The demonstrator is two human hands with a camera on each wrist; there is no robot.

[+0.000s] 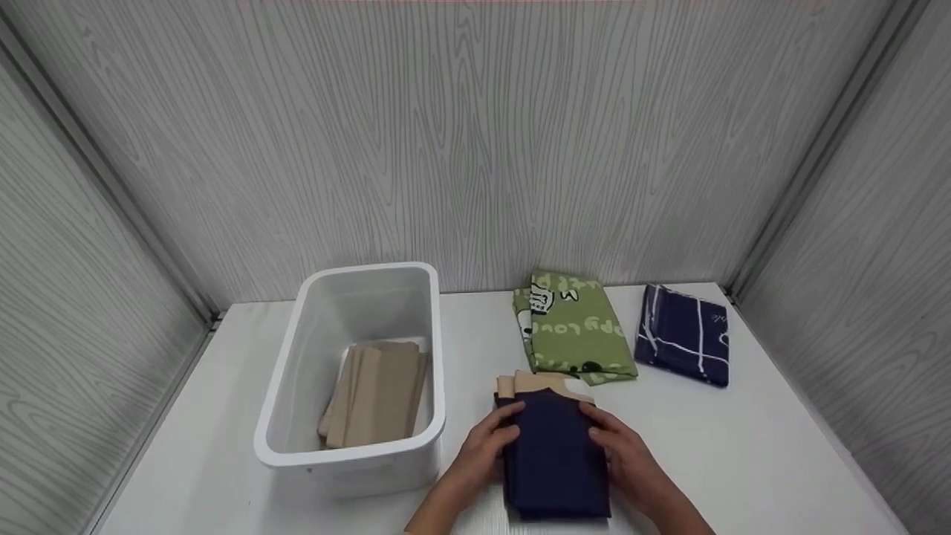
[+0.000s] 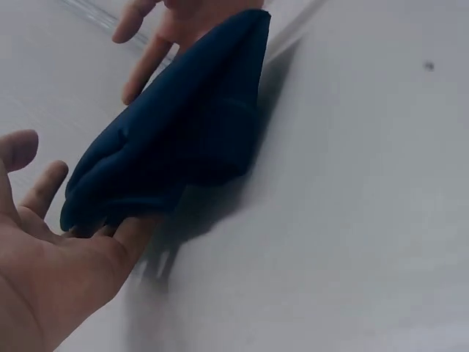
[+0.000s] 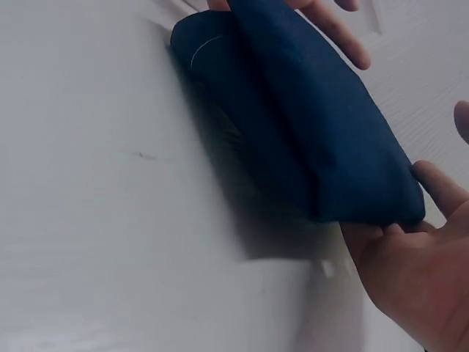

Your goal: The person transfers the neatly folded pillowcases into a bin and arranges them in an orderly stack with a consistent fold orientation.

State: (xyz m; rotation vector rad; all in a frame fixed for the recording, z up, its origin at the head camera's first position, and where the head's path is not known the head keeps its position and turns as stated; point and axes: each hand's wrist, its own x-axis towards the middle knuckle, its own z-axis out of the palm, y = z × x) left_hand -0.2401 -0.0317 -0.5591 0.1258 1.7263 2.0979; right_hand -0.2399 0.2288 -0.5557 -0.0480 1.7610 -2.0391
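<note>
A folded navy cloth (image 1: 561,461) with a beige part showing at its far end is between both hands in the head view. My left hand (image 1: 483,446) holds its left side, and my right hand (image 1: 624,453) holds the right. In the left wrist view, some fingers of the left hand (image 2: 73,257) reach under the navy bundle (image 2: 176,117). Likewise, fingers of the right hand (image 3: 418,257) go beneath the bundle (image 3: 315,125) in the right wrist view. A shadow falls on the white surface below it.
A white plastic bin (image 1: 349,457) stands left of the hands, with folded beige cloths (image 1: 379,394) inside. Beyond the held bundle lies a folded green printed cloth (image 1: 576,327). Farther right is a navy cloth with white lines (image 1: 683,334). Grey wood-grain panels (image 1: 461,148) enclose the white table (image 1: 758,446).
</note>
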